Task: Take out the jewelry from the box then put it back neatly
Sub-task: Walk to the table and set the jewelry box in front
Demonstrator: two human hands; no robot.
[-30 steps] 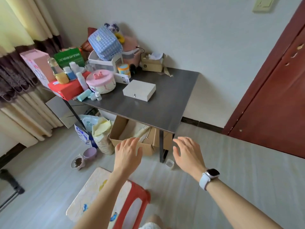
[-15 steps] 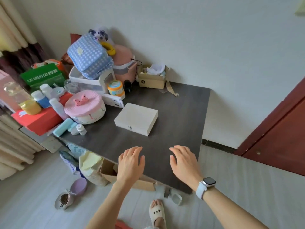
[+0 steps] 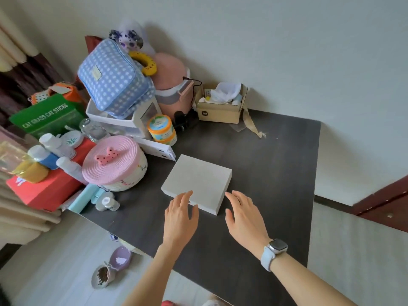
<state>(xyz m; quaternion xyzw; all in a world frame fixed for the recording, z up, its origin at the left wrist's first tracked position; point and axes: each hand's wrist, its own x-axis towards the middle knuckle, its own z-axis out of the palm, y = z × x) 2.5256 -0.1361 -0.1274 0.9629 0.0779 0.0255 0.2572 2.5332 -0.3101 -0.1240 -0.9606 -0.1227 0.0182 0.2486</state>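
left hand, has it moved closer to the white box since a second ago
Yes. The left hand has gone forward over the table, and its fingertips now overlap the white box's near edge.

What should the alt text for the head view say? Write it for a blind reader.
Two open hands, left hand and right hand, reach toward a closed flat white rectangular box on a dark grey tabletop; the left fingertips overlap its near edge. A pink-lidded round woven basket and other clutter crowd the table's left side.

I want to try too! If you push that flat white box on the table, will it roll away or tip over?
Probably neither. The white box lies flat and low on the dark table, so it would likely slide. Its straight edges look stiff, not floppy. Weight can't be judged; its lid is closed.
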